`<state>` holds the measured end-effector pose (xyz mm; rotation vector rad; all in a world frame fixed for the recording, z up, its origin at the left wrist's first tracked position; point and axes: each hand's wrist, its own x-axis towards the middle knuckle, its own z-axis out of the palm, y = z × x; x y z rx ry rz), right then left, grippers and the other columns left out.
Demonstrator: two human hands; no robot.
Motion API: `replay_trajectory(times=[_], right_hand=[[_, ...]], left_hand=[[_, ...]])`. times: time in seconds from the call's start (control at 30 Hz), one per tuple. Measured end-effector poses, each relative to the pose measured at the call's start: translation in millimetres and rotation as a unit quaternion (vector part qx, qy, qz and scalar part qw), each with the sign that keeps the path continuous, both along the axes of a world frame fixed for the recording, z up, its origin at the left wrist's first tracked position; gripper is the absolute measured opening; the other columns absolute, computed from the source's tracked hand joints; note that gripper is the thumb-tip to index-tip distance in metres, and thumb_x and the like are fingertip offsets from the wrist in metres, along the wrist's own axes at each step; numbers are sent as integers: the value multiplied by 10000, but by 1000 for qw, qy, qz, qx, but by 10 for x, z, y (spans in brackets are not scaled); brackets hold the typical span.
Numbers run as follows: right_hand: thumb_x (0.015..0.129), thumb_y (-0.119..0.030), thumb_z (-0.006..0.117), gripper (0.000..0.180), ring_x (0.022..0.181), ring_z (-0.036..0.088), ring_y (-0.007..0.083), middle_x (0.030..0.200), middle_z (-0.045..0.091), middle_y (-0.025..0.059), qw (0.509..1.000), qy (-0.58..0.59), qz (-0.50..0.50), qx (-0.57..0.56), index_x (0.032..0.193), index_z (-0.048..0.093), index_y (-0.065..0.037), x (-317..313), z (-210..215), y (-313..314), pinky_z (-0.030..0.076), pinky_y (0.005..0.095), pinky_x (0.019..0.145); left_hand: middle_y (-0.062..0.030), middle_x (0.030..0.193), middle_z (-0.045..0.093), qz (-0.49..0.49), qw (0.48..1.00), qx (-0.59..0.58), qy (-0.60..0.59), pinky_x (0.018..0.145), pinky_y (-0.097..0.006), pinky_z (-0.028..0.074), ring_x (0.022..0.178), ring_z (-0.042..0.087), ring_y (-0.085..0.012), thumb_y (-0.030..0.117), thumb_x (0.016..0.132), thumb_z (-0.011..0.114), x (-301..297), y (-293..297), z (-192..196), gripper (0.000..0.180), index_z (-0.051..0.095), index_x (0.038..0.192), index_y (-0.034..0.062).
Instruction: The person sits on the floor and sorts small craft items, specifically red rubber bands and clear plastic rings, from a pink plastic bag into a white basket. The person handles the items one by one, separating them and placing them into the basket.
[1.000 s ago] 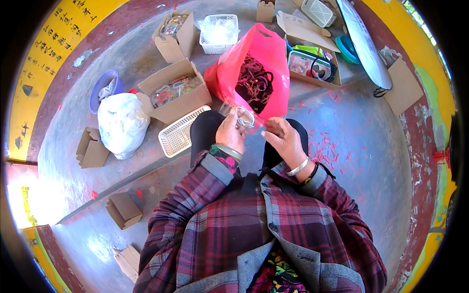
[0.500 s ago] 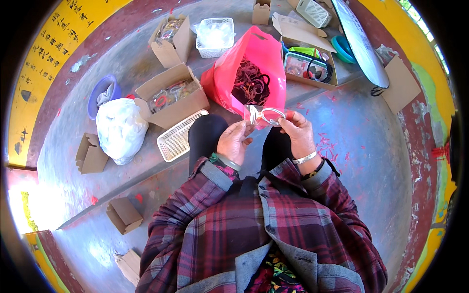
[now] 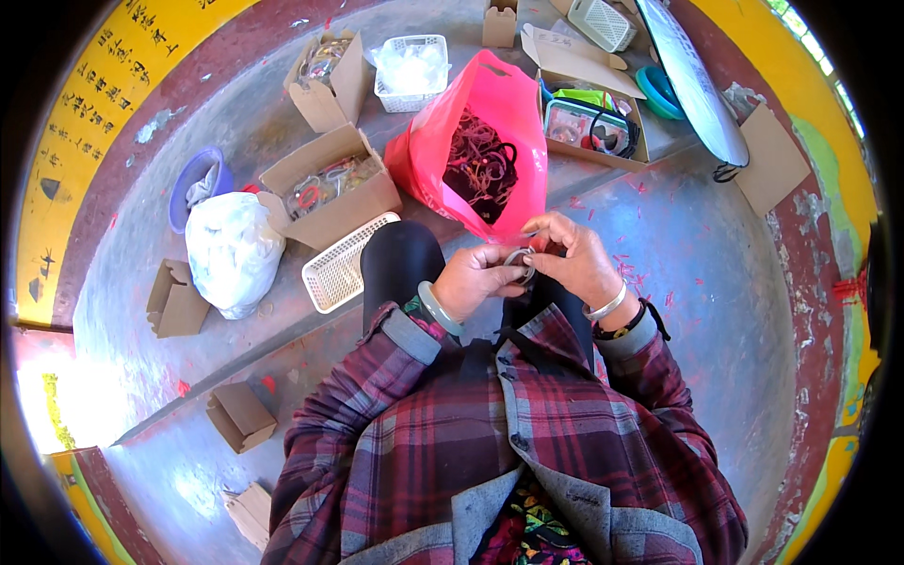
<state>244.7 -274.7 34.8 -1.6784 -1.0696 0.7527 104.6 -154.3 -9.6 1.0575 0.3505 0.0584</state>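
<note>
In front of my knees, my left hand [image 3: 468,281] pinches a small whitish looped band [image 3: 519,258] between thumb and fingers. My right hand [image 3: 576,257] grips the same band from the other side, thumb and fingers closed, so the hands almost touch. Fingers cover much of the band, and I cannot tell whether its clear sleeve is still around it. Just beyond stands a pink plastic bag [image 3: 520,113], its mouth open toward me. Inside lies a tangled heap of dark and pinkish bands [image 3: 478,165].
A white slotted basket [image 3: 330,278] lies beside my left knee. Behind it is a cardboard box [image 3: 353,202] of small packets. A stuffed white plastic bag [image 3: 234,254] and a purple basin [image 3: 188,188] sit farther left. At back right stands an open carton [image 3: 603,162]; red scraps litter the floor.
The band in its clear sleeve was held stretched out between both hands. Now the hands have come lower and closer together, bunching the band between the fingers.
</note>
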Motion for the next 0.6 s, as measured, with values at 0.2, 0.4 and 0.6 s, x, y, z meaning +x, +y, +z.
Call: replay_trajectory(times=[0.2,0.4,0.6], right_hand=[[717,-29,691,274,684,527,56,853,583,10,975,177,-93,95,969,587,-54,-49,-191,-3,438,195,621],[638,-72,736,239,1114,481,307,1204,497,145,948,-263,-100,146,862,651,-76,-107,-9,3,382,371,929],[623,-58,731,243,1290,276,395,1348,383,178,942,-313,-74,96,855,668,-93,-131,-15,16,297,441,1004]], left_hand=[[-100,932,630,110,987,-114,-12,749,-261,530,823,624,-158,41,857,559,8,-71,2,201,589,1032,-53],[-111,941,640,165,980,-113,13,741,-260,530,823,633,-168,24,842,567,2,-70,41,194,605,1022,-36],[-99,963,635,152,984,-92,-12,762,-265,523,847,626,-162,20,842,565,2,-109,45,214,596,1049,-25]])
